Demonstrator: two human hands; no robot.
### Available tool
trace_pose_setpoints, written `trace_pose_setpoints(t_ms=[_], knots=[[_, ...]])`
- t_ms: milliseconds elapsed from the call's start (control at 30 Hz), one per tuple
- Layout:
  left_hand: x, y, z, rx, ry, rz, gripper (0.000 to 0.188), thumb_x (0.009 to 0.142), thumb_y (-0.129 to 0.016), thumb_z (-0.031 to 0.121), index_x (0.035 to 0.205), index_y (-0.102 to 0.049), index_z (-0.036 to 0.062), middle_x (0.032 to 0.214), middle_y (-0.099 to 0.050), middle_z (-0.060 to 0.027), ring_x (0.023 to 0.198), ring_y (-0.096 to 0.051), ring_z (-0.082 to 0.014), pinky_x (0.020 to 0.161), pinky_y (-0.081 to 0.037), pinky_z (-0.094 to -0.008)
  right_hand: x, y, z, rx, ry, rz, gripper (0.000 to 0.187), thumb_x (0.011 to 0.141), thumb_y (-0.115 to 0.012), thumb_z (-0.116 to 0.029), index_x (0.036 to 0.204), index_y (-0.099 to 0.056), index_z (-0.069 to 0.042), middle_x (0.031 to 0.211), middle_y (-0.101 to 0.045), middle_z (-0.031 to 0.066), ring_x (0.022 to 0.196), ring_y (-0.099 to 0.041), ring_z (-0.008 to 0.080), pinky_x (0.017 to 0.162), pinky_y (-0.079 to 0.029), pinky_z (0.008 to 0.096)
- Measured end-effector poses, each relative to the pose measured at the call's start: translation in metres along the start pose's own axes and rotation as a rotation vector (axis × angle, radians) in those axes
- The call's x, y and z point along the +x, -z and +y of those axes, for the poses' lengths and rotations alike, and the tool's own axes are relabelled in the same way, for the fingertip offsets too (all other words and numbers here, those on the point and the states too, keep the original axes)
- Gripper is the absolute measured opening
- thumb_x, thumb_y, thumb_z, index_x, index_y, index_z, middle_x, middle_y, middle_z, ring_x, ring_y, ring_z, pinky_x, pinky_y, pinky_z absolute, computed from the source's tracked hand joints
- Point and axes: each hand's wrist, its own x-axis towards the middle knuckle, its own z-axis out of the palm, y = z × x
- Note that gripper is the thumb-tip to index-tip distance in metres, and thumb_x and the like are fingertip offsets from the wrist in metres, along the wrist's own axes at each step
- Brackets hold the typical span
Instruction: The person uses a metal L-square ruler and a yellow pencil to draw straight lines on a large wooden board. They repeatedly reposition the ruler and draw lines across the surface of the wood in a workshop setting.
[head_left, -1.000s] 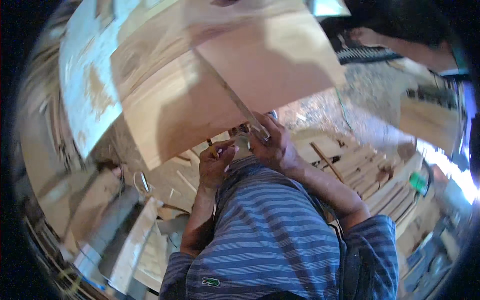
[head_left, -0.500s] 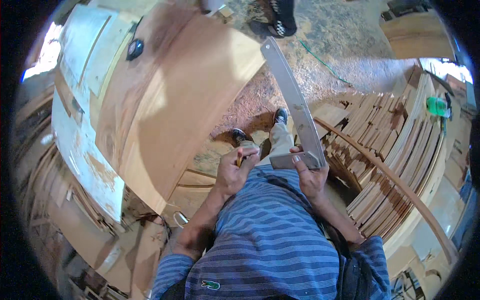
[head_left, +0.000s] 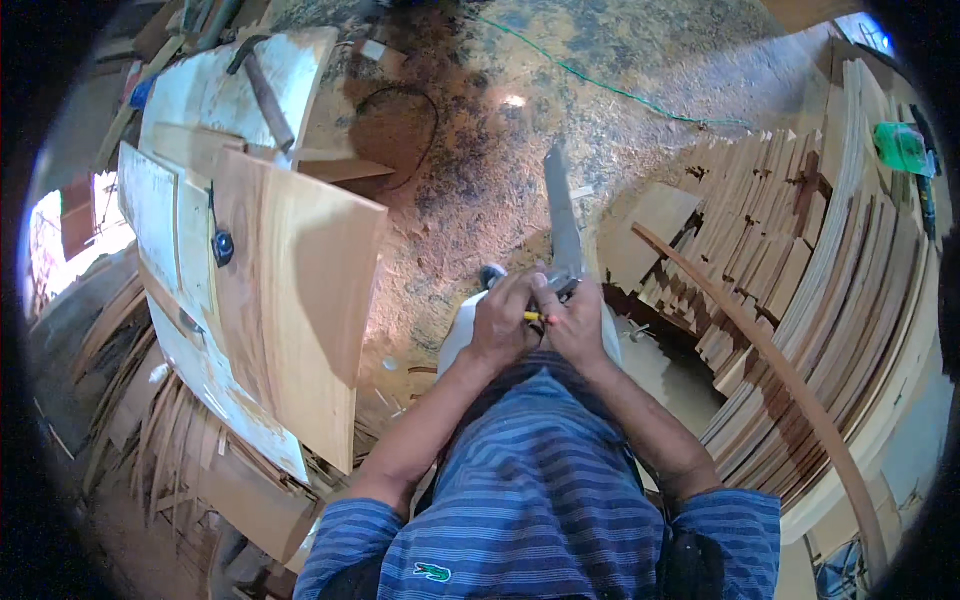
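Observation:
My hands are close together in front of my waist. My right hand (head_left: 578, 320) is closed round the handle end of a metal try square (head_left: 563, 205), whose long grey blade points away from me. My left hand (head_left: 503, 315) is closed with a yellow pencil (head_left: 533, 317), its reddish end toward my right hand. The fingers of both hands meet at the square's handle and partly hide it.
On my left, a wide wooden board (head_left: 310, 310) lies on a bench with a black tape measure (head_left: 223, 247) and a hammer (head_left: 268, 100) beyond. Stacked wood strips (head_left: 765, 235) and a long slat (head_left: 740, 315) are on my right. A green cord (head_left: 600, 80) crosses the dusty floor.
My view has turned and the board now appears farther left. My hands have come together, and the square's blade has tilted more upright and looks shorter. The other person's feet are out of view.

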Motion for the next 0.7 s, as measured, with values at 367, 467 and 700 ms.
trace_pose_setpoints(t_ms=[367,467,700], knots=[[0.082,-0.091,-0.141,-0.244,0.558,-0.085,0.027,0.083,-0.073,0.022,0.102,-0.068,0.0024,0.084,-0.072,-0.0193,0.078,-0.071,-0.0327,0.070,-0.053,-0.0410,0.112,-0.005,0.146,-0.241,-0.060,-0.236,0.044,0.096,-0.067,-0.029,0.128,-0.062,0.001,0.114,-0.068,0.0230,0.105,-0.065,0.0340,0.093,-0.050,0.0399],[0.100,-0.114,-0.175,-0.295,0.735,-0.111,0.032,0.082,-0.077,0.024,0.103,-0.069,0.0011,0.084,-0.073,-0.0181,0.075,-0.071,-0.0272,0.070,-0.053,-0.0393,0.111,0.012,0.201,-0.310,-0.125,-0.148,0.046,0.093,-0.069,-0.030,0.126,-0.062,0.002,0.112,-0.068,0.0224,0.106,-0.065,0.0349,0.094,-0.050,0.0412],[0.179,-0.178,-0.282,-0.163,0.637,-0.004,0.025,0.085,-0.079,0.026,0.086,-0.069,0.0034,0.073,-0.069,-0.0060,0.064,-0.063,-0.0170,0.062,-0.050,-0.0361,0.012,0.046,0.320,-0.884,-0.503,-0.152,0.065,0.088,-0.069,-0.044,0.134,-0.054,-0.001,0.126,-0.056,0.0260,0.119,-0.052,0.0427,0.096,-0.044,0.0583]])
